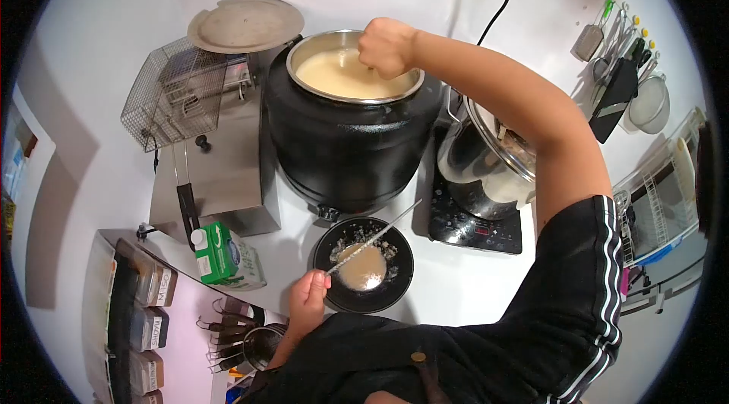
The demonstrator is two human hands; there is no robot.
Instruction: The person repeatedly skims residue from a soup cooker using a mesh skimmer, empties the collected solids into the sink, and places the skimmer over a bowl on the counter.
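My left hand (pixel 307 299) is closed round one end of a long thin pale grey stick (pixel 373 238), which slants across a black bowl (pixel 322 237). A cloudy beige liquid (pixel 363 267) lies in the bowl, with whitish bits stuck to its wall. My right hand (pixel 389 47) is a fist over the far right part of a big black soup kettle (pixel 345 149). Anything in that fist is hidden. Pale yellow, creamy soup (pixel 334 74) fills the kettle's steel insert. Left of the bowl stands a green and white carton (pixel 228 258).
A steel pot (pixel 467 153) sits on a black induction hob (pixel 478 233) at right. At left, a wire fry basket (pixel 163 93) and round metal lid (pixel 247 24) top a steel fryer (pixel 228 176). Utensils, including a strainer (pixel 651 102), hang on the right wall.
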